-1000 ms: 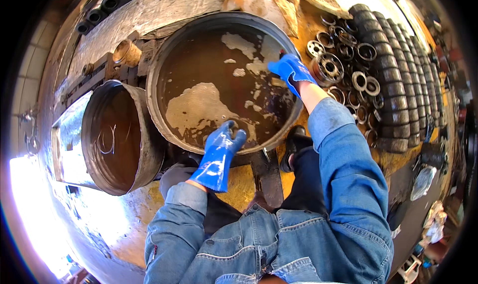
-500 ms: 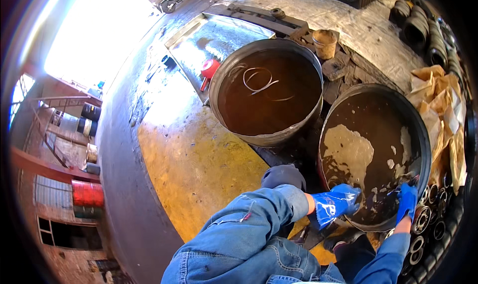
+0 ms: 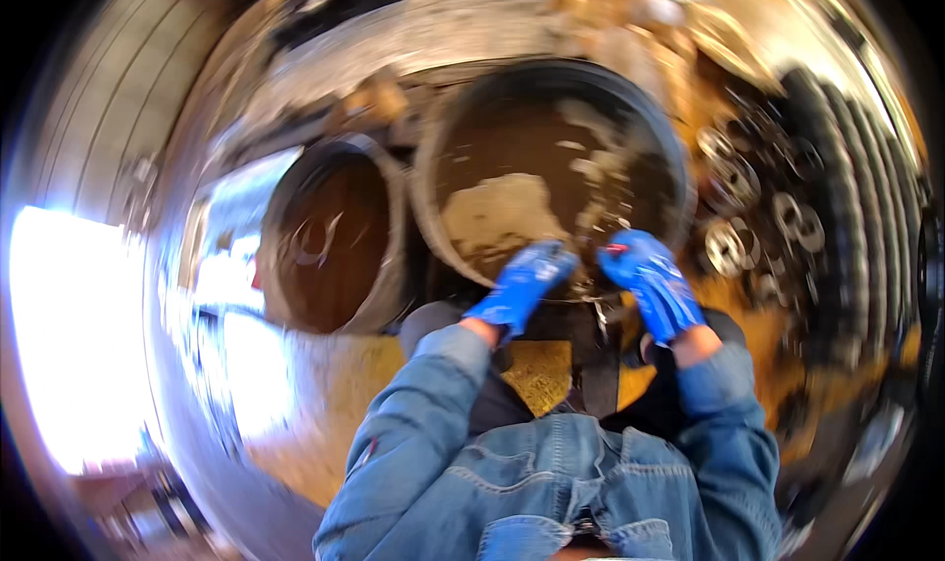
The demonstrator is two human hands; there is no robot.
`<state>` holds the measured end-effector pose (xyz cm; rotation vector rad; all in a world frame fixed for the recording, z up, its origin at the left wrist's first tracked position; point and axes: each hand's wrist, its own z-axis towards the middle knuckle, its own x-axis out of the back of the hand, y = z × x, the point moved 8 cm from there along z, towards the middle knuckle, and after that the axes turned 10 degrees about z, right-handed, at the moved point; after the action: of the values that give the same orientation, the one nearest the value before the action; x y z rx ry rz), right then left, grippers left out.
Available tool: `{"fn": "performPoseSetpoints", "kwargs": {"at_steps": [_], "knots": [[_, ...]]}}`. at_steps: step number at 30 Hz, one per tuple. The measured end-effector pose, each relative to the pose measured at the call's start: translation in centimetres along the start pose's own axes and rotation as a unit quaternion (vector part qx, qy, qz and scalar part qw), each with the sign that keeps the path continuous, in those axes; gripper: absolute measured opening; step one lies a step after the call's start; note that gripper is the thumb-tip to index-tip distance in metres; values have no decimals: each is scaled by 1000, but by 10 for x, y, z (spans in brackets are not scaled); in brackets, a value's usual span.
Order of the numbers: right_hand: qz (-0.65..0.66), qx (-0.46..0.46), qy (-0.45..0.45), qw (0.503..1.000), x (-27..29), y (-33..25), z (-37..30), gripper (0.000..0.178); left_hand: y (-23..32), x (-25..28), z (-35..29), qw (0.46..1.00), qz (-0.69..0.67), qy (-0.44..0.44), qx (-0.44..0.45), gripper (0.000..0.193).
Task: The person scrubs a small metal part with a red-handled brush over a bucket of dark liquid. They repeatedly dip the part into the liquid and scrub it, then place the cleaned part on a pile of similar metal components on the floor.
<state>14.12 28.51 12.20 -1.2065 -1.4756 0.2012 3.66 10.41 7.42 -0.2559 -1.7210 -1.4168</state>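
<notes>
A wide round tub (image 3: 679,157) of murky brown liquid stands in front of me, with pale foam patches (image 3: 502,207) on its surface. Over its near rim is my left hand (image 3: 532,278) in a blue rubber glove, its fingers curled together. My right hand (image 3: 652,280), gloved alike, is closed beside it, a little apart; a small red spot shows at its fingertips. Shiny wet streaks (image 3: 598,310) appear between and below the hands. Blur and the gloves hide what, if anything, the fingers hold.
To the left stands a second round tub (image 3: 394,236) of brown liquid, with a pale loop in it. Metal rings (image 3: 726,248) and stacked dark ribbed rolls (image 3: 837,217) lie at the right. Crumpled brown paper (image 3: 630,54) sits behind the foamy tub.
My view has swung right, bringing the foamy tub to the middle. Both hands have risen from the liquid to the near rim and come closer together.
</notes>
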Motion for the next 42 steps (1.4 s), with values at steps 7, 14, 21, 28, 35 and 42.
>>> {"fn": "performPoseSetpoints", "kwargs": {"at_steps": [7, 14, 21, 28, 35, 42], "knots": [[-179, -44, -170, 968, -26, 10, 9, 31, 27, -3, 149, 975, 166, -74, 130, 92], [-163, -19, -284, 945, -41, 4, -2, 31, 25, -64, 275, 929, 332, -154, 56, 118], [-150, 13, -273, 950, -48, 10, -2, 23, -2, -104, 312, 915, 337, -187, 121, 108], [-165, 1, -292, 942, -51, 16, -6, 26, 26, -104, 291, 839, 490, -231, 51, 90], [-154, 2, -282, 947, -48, 13, -8, 26, 43, -107, 296, 834, 506, -162, -145, 83], [-141, -7, -304, 942, -54, 15, -7, 27, 3, -126, 323, 816, 534, -169, -146, 81]]}}
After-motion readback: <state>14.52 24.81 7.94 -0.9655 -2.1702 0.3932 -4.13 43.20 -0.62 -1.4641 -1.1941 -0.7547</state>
